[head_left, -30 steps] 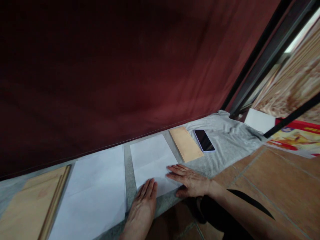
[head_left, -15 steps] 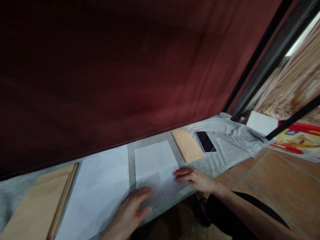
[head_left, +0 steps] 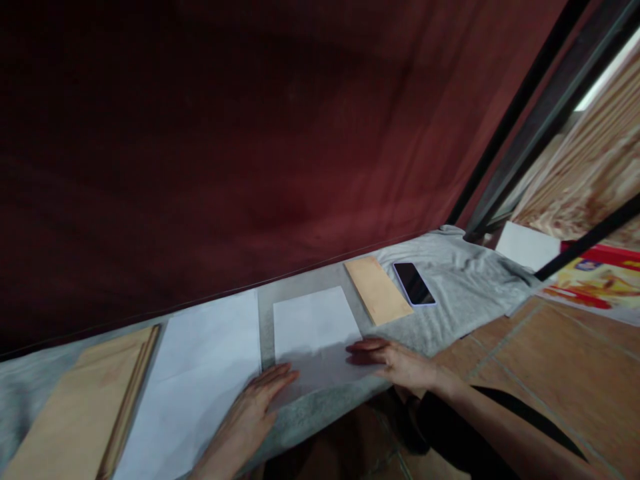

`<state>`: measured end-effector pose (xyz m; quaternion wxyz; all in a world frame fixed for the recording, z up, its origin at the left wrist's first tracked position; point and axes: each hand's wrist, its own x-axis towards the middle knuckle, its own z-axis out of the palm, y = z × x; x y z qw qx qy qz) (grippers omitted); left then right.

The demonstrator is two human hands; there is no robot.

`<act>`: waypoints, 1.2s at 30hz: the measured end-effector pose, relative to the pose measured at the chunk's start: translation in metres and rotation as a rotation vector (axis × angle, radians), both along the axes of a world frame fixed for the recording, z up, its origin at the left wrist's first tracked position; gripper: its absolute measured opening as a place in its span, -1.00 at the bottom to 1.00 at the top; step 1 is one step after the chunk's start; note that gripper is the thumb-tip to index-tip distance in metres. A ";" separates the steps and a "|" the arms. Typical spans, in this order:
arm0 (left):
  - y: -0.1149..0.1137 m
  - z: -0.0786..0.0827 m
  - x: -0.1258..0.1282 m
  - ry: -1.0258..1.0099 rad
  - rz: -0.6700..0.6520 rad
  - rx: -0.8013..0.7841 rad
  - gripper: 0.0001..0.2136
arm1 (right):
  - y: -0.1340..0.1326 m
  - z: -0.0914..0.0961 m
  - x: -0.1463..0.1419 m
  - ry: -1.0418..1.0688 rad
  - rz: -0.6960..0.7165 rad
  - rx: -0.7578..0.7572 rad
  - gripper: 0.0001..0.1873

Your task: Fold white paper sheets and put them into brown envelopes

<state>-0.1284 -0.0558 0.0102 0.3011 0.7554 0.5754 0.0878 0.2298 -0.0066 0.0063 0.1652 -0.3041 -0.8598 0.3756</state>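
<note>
A white sheet of paper (head_left: 313,327) lies on a grey cloth (head_left: 450,293) spread over the floor. Its near edge is lifted and folded up off the cloth. My left hand (head_left: 253,410) holds the near left corner, fingers stretched along the paper. My right hand (head_left: 395,360) grips the near right corner with fingers curled over the edge. A larger stack of white paper (head_left: 200,373) lies to the left of the sheet.
A tan envelope (head_left: 377,299) and a dark phone (head_left: 413,283) lie on the cloth to the right. A stack of brown envelopes (head_left: 75,413) sits at far left. A dark red curtain (head_left: 250,133) hangs behind. Tiled floor (head_left: 560,360) and a colourful box (head_left: 595,280) are at right.
Both hands were flat on the sheet's near part; they have taken its near corners and raised the near edge, folding it upward. The view shifted slightly.
</note>
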 end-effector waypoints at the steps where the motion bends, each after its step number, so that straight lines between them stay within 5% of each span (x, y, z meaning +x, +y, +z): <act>1: 0.000 -0.001 -0.002 -0.021 0.003 0.003 -0.41 | 0.001 0.000 0.000 0.010 0.000 -0.004 -0.59; 11: 0.018 0.003 -0.004 -0.287 0.119 -0.069 -0.78 | 0.009 -0.002 -0.004 0.073 -0.089 -0.058 -0.64; 16: 0.032 0.006 -0.002 -0.376 0.253 -0.207 -0.64 | 0.014 -0.020 -0.008 -0.026 -0.371 -0.078 -0.64; 23: 0.045 0.007 -0.003 -0.666 0.312 -0.309 -0.51 | 0.021 -0.031 -0.021 0.113 -0.488 -0.080 -0.67; 27: 0.049 0.009 0.003 -0.680 0.375 -0.231 -0.47 | 0.025 -0.032 -0.031 0.036 -0.635 -0.046 -0.73; 36: 0.061 0.001 0.014 -0.454 0.538 -0.008 -0.44 | 0.030 -0.026 -0.045 0.010 -0.717 0.039 -0.79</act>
